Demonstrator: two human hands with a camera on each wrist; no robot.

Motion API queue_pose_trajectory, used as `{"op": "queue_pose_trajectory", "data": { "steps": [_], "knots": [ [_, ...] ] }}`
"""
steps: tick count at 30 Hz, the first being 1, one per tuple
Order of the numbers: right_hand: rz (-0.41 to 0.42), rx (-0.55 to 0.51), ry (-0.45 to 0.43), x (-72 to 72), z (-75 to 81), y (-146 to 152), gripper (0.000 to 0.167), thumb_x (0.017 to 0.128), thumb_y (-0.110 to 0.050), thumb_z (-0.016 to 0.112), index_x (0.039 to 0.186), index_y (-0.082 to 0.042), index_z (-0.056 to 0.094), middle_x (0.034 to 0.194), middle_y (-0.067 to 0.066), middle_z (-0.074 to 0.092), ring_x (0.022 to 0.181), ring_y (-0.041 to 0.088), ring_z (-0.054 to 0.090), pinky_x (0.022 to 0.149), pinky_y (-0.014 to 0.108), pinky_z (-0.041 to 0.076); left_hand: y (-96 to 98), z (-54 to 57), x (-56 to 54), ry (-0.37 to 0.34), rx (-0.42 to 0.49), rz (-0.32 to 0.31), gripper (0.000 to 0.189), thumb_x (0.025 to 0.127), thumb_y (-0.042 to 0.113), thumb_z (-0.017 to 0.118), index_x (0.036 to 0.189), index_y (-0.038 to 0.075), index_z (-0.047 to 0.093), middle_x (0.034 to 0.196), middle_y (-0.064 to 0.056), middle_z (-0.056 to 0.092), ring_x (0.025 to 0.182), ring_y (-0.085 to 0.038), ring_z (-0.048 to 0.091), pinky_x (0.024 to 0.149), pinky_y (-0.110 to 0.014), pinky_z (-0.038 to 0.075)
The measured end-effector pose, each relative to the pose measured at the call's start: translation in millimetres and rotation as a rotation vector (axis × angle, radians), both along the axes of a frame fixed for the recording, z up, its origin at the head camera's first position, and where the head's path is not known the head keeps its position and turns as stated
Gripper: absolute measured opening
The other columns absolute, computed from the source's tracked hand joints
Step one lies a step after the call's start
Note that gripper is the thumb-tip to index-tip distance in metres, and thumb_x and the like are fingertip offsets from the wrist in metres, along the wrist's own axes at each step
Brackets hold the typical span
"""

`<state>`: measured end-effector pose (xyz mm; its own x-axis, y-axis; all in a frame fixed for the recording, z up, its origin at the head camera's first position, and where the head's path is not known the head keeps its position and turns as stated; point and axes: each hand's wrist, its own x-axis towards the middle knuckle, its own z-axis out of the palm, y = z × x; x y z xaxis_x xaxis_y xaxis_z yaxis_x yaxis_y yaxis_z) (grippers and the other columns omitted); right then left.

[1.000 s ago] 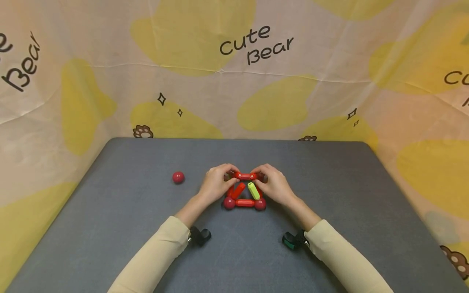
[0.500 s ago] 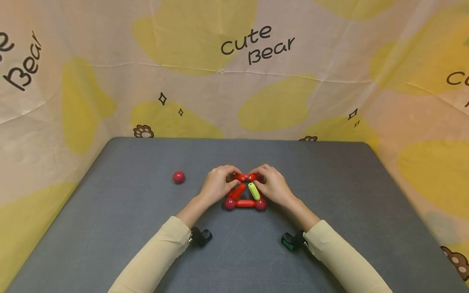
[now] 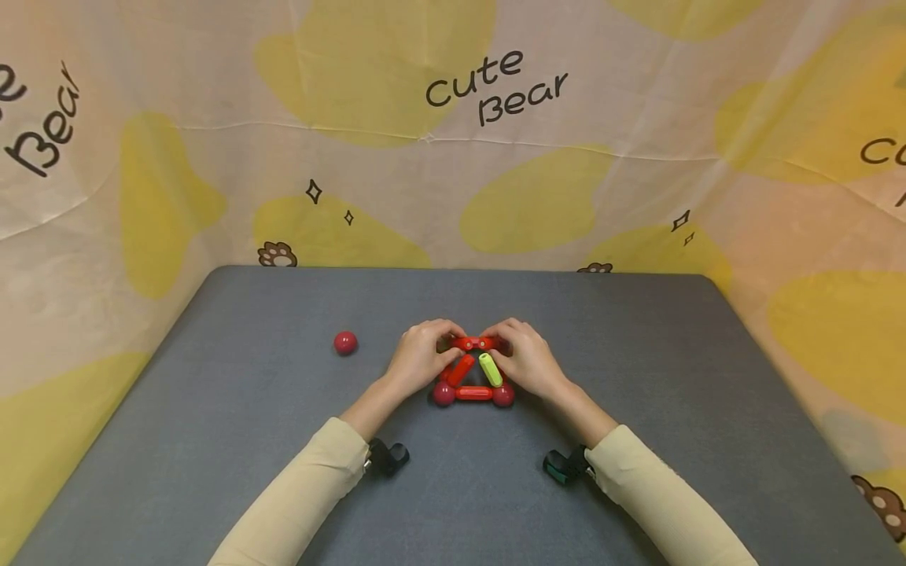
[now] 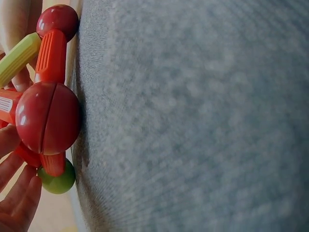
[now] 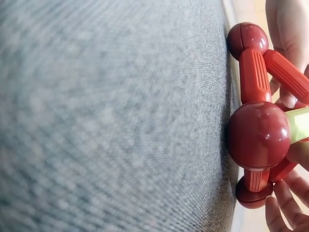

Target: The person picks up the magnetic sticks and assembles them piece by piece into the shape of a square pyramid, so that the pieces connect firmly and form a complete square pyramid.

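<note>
On the grey table a magnetic stick-and-ball frame sits between both hands. Two red balls (image 3: 443, 394) mark its near corners, joined by a red stick (image 3: 474, 392). From them a slanted red stick (image 3: 461, 369) and a yellow-green stick (image 3: 490, 369) lean up and back. At the far side my left hand (image 3: 419, 354) pinches one red stick (image 3: 463, 343), my right hand (image 3: 529, 358) another red stick (image 3: 487, 343); their tips point at each other, close together. A green ball (image 4: 58, 176) shows at the far left corner, a red ball (image 5: 254, 193) at the far right, both largely hidden in the head view.
A loose red ball (image 3: 345, 343) lies on the grey table (image 3: 248, 393), left of the left hand. Black wrist cameras (image 3: 388, 457) hang under both forearms, just above the tabletop. A printed cloth (image 3: 396, 196) stands behind and at the sides.
Both hands have moved slightly inward, bringing the tips of the two far red sticks closer together. Over the last half second almost nothing differs. The loose ball stays put.
</note>
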<state>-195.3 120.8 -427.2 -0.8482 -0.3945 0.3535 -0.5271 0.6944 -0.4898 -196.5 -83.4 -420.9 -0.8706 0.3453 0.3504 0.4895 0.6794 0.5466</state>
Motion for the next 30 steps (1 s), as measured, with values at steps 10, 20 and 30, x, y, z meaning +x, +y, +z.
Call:
{"op": "queue_pose_trajectory", "data": {
  "steps": [10,20,30],
  "knots": [
    [-0.067,-0.064,-0.024,3.6,3.3,8,0.034,0.082,-0.010,0.066,0.116,-0.009,0.060,0.101,0.007,0.058,0.084,0.019,0.060,0.068,0.033,0.049,0.5,1.3,-0.4,-0.023,0.002,0.008,0.019,0.076,0.014,0.075,0.094,0.017,0.068,0.091,0.002,0.066,0.075,-0.017,0.060,0.075,-0.037,0.044],
    [-0.263,-0.127,-0.457,5.5,4.2,14,0.046,0.089,-0.023,0.059,0.127,-0.002,0.044,0.095,0.012,0.066,0.063,0.017,0.064,0.060,0.032,0.052,0.2,0.8,-0.7,-0.035,0.005,0.012,0.020,0.076,0.014,0.075,0.094,0.018,0.068,0.091,0.003,0.066,0.074,-0.016,0.058,0.072,-0.034,0.045],
    [-0.263,-0.178,-0.650,6.7,1.1,3,0.055,0.088,-0.025,0.060,0.133,-0.004,0.038,0.086,0.009,0.066,0.057,0.012,0.062,0.050,0.029,0.052,0.0,1.6,-0.1,-0.038,-0.002,0.007,0.019,0.076,0.015,0.074,0.094,0.017,0.068,0.090,0.003,0.065,0.074,-0.017,0.058,0.070,-0.033,0.043]
  ]
}}
